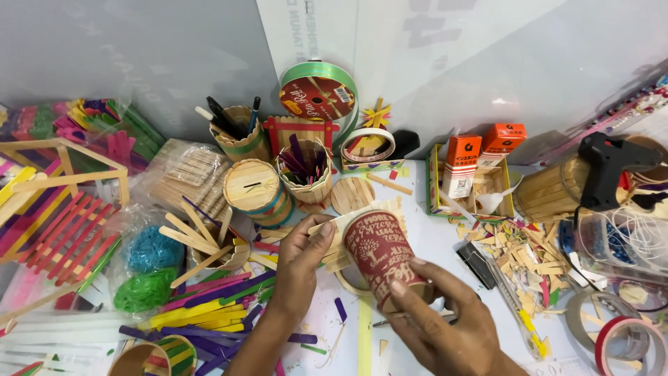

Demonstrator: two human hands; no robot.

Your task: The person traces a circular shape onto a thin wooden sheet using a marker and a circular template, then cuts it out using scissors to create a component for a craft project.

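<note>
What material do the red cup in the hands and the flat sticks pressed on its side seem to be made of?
The red cup, held by the right hand, looks like paper: matte printed wall, thin rolled rim. The flat sticks under the left hand look like pale unfinished wood, plain and matte, like the craft sticks heaped nearby. The grain is too small to confirm.

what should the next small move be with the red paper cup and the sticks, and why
Probably press the row of plain wooden sticks flatter against the red printed paper cup. The left hand pinches the sticks at the cup's rim side while the right hand grips its lower end, and the row seems to cover only part of the wall.
</note>
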